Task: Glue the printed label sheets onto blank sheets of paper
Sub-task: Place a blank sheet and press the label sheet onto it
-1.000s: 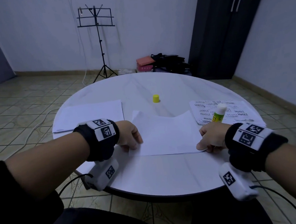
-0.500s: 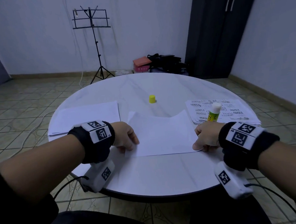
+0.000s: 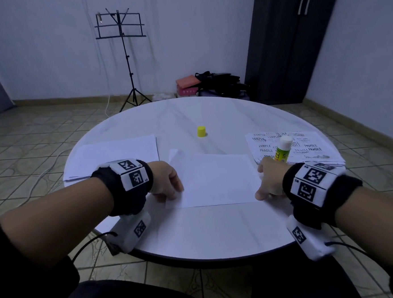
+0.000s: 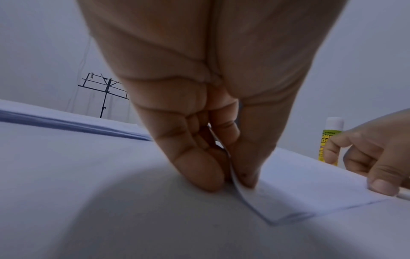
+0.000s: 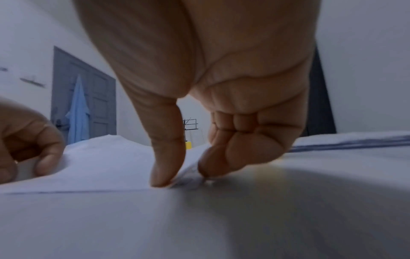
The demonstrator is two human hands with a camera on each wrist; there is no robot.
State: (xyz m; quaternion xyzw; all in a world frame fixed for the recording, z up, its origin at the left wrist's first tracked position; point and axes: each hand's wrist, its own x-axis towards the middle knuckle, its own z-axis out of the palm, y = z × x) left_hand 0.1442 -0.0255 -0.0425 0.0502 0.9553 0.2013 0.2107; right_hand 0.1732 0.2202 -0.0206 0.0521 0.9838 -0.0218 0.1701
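At the near edge of a round white table (image 3: 197,237), a left hand (image 3: 167,183) and right hand (image 3: 271,181) pinch the near corners of a white paper sheet (image 3: 216,180), apparently mid-gluing, with the uncapped yellow glue stick (image 3: 283,151), printed label stack (image 3: 311,145) and blank paper stack (image 3: 114,154) suggesting more remain.

Left hand (image 3: 167,182) pinching, right hand (image 3: 271,181) pinching; forearms extended forward.
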